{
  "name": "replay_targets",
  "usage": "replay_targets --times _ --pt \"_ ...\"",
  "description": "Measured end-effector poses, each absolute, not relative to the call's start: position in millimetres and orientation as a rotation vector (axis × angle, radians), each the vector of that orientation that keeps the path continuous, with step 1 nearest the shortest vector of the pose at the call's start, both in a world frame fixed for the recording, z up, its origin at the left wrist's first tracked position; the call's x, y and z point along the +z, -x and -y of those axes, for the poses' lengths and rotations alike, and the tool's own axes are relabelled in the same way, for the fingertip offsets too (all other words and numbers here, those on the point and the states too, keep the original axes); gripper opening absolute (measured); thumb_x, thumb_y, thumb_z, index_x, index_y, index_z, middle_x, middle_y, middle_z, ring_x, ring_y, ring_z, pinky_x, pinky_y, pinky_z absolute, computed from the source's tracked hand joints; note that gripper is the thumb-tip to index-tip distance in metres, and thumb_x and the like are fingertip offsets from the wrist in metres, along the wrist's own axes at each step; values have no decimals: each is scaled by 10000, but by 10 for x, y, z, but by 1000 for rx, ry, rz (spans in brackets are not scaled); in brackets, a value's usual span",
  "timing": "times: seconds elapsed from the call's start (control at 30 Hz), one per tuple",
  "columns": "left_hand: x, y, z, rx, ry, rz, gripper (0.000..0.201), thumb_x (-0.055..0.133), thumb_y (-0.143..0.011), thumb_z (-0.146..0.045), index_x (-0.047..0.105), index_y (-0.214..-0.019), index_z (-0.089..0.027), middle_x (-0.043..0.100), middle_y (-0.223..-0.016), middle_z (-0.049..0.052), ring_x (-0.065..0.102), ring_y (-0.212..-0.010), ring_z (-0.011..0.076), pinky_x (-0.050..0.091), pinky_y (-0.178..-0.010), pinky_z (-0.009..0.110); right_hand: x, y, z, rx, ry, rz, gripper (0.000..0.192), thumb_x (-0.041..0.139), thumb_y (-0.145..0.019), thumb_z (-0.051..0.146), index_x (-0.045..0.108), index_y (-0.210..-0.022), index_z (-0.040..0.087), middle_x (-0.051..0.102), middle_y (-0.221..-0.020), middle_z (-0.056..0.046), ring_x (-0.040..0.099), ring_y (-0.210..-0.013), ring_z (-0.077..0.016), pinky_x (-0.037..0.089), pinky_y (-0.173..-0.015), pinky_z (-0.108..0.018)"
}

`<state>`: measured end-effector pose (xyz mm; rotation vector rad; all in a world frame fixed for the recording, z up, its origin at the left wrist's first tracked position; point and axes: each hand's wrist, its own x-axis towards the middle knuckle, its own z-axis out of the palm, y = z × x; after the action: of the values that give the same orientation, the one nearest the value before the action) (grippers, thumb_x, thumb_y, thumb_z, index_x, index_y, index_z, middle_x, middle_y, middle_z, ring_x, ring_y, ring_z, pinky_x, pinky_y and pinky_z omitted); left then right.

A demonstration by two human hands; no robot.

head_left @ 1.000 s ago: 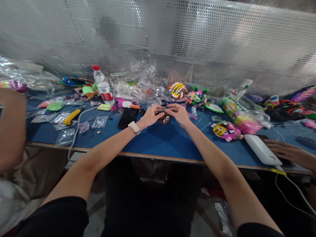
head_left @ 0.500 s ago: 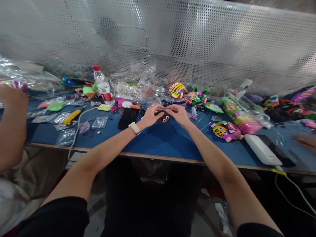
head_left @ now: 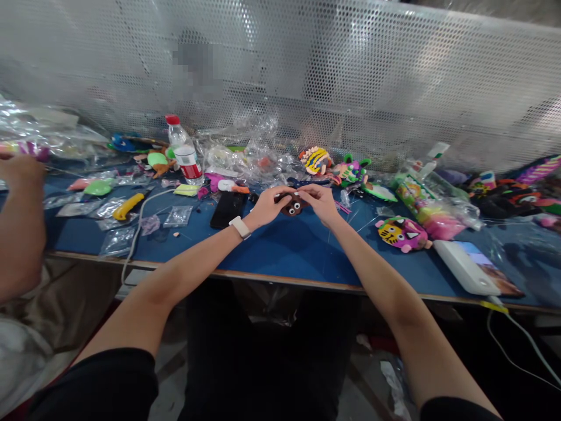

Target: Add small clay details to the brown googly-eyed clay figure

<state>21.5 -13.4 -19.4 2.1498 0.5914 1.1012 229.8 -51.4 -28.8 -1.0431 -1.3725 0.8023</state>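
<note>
neighbour's arm [head_left: 20,228] withdrew leftward; both hands pinch brown toy [head_left: 293,205].

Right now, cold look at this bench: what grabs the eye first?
Dead centre, the left hand and right hand meet over the blue table, pinching a small brown toy face with googly eyes. To the right lies a pink and yellow tiger-faced toy, with a lit phone near the front edge. A red-capped bottle stands at the back left among clear plastic bags.
</note>
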Motion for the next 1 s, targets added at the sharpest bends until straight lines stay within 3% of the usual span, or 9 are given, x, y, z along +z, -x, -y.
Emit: replay_targets --times 0.27,0.47,1.0 --pt "-167 -218 155 1168 -2216 -670 249 552 -1030 -165 742 -1179 -225 797 -1219 65 732 -1153 220 560 -1100 448 -270 -2271 549 803 1050 1393 429 899 -749 612 792 -959 254 807 -873 -35 746 -794 -227 617 -668 -356" --pt "-160 -206 171 1183 -2218 -672 212 628 -996 -191 732 -1180 -213 788 -1248 82 731 -1169 233 558 -1110 458 -245 -2258 558 758 1009 1400 406 891 -769 601 788 -948 251 785 -835 -27 718 -737 -205 599 -629 -344" --pt "-194 -217 135 1278 -2179 -683 217 611 -1012 -192 760 -1163 -238 796 -1258 76 730 -1202 234 546 -1144 485 -242 -2267 566 714 1019 1436 384 855 -798 611 801 -969 271 794 -870 -38 735 -791 -232 610 -628 -371"
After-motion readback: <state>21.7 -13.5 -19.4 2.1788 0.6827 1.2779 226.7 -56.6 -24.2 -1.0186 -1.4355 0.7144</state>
